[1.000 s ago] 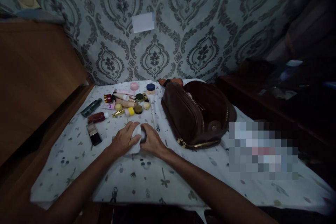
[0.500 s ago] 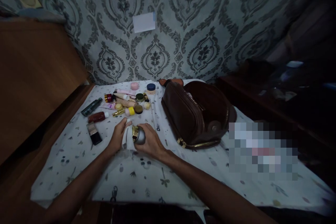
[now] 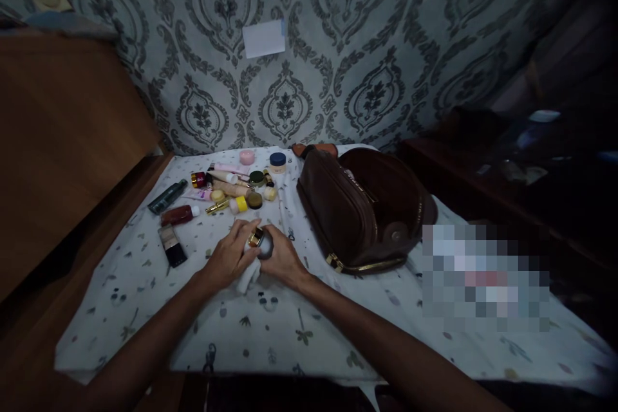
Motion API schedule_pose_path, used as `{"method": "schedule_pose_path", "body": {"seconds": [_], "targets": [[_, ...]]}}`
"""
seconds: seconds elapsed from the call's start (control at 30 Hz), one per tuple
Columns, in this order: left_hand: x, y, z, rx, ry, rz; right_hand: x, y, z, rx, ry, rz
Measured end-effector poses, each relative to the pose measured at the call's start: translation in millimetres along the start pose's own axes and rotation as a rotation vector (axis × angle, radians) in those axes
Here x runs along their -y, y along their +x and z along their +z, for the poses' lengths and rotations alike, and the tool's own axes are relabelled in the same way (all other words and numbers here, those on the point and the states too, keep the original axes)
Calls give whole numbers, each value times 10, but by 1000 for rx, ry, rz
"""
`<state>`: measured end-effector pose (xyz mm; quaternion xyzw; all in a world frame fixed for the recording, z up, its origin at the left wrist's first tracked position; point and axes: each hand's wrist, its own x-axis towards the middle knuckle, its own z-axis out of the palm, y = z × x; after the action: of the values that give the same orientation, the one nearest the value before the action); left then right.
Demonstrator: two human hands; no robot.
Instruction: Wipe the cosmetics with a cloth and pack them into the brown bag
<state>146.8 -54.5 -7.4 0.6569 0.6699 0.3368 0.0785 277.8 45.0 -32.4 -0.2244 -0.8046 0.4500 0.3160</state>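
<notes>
- Two hands meet near the middle of the table. The left hand is curled over a white cloth, its fingers pressed onto the gold-banded top of a small jar.
- The right hand is closed round the jar's silvery body from the other side. Whether the jar rests on the tablecloth or just above it, I cannot tell.
- To my eye the rubbing of this one jar is midway — cloth and jar are in contact, neither set down.
- A heap of cosmetics lies toward the far left corner. A red bottle, a dark tube and a flat compact lie nearer the left edge.
- All of these lie outside the brown bag, which gapes unzipped just right of the hands — too dark inside to see what it holds.
</notes>
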Motion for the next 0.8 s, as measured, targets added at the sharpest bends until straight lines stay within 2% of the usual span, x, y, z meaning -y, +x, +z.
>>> {"method": "schedule_pose_path", "body": {"seconds": [0.07, 0.17, 0.27, 0.33, 0.4, 0.47, 0.63, 0.7, 0.8], "targets": [[-4, -21, -20, 32, 77, -11, -8, -36, 8, 15, -72, -97], [-57, -12, -53, 5, 82, -63, 13, -82, -7, 27, -275, -198], [-87, 33, -60, -46, -57, -177, 64, -112, -43, 70, -467, -252], [-54, 61, -49, -93, -216, -287, 90, -124, -52, 98, -492, -276], [9, 78, -35, -136, -399, -362, 93, -124, -42, 100, -431, -261], [63, 83, -26, -145, -527, -372, 78, -109, -21, 76, -317, -213], [90, 90, -47, -131, -695, -366, 63, -29, -5, 1, -29, -2], [105, 102, -58, -138, -757, -391, 87, -3, -15, -28, 20, 78], [150, 124, -68, -112, -804, -432, 118, 18, -32, -66, 36, 117]]}}
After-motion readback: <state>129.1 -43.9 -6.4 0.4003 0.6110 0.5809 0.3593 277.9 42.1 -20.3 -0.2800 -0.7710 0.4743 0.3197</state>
